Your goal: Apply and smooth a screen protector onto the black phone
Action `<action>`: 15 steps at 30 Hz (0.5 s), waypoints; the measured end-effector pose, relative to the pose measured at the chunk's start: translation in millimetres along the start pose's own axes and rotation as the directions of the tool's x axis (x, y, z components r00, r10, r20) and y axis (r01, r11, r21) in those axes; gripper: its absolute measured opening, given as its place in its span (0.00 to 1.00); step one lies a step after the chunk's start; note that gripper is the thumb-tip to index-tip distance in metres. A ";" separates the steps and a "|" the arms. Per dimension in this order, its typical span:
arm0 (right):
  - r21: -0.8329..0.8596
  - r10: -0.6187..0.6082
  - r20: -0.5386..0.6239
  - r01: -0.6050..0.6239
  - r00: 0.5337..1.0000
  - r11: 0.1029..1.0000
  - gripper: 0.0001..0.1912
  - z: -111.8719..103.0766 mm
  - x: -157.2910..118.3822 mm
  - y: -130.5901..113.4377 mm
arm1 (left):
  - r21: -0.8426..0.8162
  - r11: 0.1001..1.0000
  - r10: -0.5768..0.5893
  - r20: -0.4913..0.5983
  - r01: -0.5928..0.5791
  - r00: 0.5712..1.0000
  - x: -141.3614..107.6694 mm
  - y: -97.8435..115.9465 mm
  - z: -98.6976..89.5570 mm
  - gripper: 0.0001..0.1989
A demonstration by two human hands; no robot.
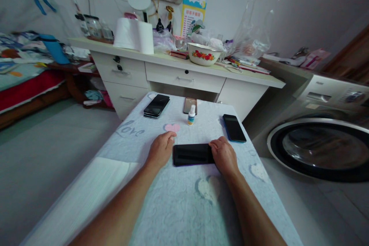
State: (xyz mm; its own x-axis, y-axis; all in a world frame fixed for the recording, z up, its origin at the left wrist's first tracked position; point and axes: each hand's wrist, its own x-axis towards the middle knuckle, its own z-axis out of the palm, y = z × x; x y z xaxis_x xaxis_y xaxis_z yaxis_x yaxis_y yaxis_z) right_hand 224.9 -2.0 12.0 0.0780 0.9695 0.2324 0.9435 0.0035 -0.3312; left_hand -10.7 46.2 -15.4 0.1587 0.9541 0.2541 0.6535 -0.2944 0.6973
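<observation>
A black smartphone [193, 154] lies sideways on the cloth-covered table, its dark screen facing up. My right hand [225, 157] is closed on the phone's right end, thumb over the screen's edge. Just past the phone's left end is my left hand [161, 148], fingers curled together in a pinch; whatever they may hold is hidden. Beyond the phone stands a small white spray bottle [191, 116] with a blue and yellow label. Behind it lies a phone with a reflective screen [188, 103]. Stacked phones [157, 104] are at the far left, and another dark phone [234, 128] is at the right.
A white desk [184, 80] with drawers adjoins the table's far end, bearing a flowered bowl [204, 54], a paper roll [146, 38] and plastic bags. At the right is a washing machine [302, 103]. On the left, a bed [25, 88] stands beyond the floor.
</observation>
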 end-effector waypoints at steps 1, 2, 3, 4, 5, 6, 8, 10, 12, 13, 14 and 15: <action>-0.015 0.007 -0.003 -0.007 1.000 1.000 0.13 -0.2 0.2 0.2 | 0.008 1.000 -0.013 0.012 0.012 1.000 0.4 0.6 -0.1 0.15; -0.028 0.010 -0.005 -0.010 1.000 1.000 0.14 -0.2 0.3 -0.2 | 0.019 1.000 -0.021 0.024 0.021 0.999 0.7 1.5 -0.4 0.15; -0.038 0.010 -0.004 -0.010 1.000 0.999 0.14 0.0 0.4 -1.2 | 0.033 0.999 -0.029 0.032 0.028 0.999 0.9 2.5 -0.6 0.15; -0.045 0.008 -0.001 -0.008 1.000 0.999 0.14 0.4 0.4 -2.6 | 0.048 0.998 -0.034 0.040 0.032 0.999 1.0 3.5 -0.8 0.15; -0.049 0.003 0.002 -0.003 1.000 0.999 0.14 1.0 0.4 -4.4 | 0.062 0.997 -0.038 0.044 0.035 0.998 1.1 4.3 -0.9 0.15; -0.051 -0.002 0.008 0.003 1.000 0.999 0.14 1.6 0.4 -6.5 | 0.074 0.997 -0.040 0.046 0.037 0.998 1.2 5.0 -0.9 0.15; -0.057 -0.009 0.026 0.010 1.000 0.998 0.14 2.9 0.5 -11.4 | 0.083 0.996 -0.040 0.048 0.036 0.998 1.2 5.9 -0.7 0.15; -0.066 -0.013 0.049 0.016 0.999 0.998 0.14 3.8 0.7 -16.9 | 0.079 0.996 -0.040 0.047 0.036 0.998 1.3 6.4 -0.6 0.15; -0.070 -0.025 0.070 0.030 0.997 0.997 0.14 4.1 0.8 -22.4 | 0.081 0.996 -0.047 0.051 0.042 0.998 1.5 6.9 -0.9 0.15; -0.070 -0.034 0.081 0.040 0.996 0.997 0.14 4.1 0.8 -25.0 | 0.085 0.995 -0.052 0.055 0.047 0.997 1.6 7.2 -1.2 0.15; -0.068 -0.045 0.091 0.052 0.995 0.996 0.14 4.2 0.7 -27.5 | 0.090 0.995 -0.057 0.058 0.052 0.997 1.7 7.4 -1.4 0.15; -0.067 -0.059 0.101 0.066 0.993 0.996 0.14 4.2 0.5 -29.8 | 0.095 0.994 -0.061 0.060 0.056 0.996 1.9 7.5 -1.5 0.15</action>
State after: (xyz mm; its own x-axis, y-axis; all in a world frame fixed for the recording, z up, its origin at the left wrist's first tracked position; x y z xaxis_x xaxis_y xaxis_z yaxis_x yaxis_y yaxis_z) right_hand 195.5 -0.6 18.1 -0.0106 0.9875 0.1575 0.9662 0.0508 -0.2529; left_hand -6.6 45.6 -8.6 0.1623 0.9720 0.1701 0.7284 -0.2343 0.6438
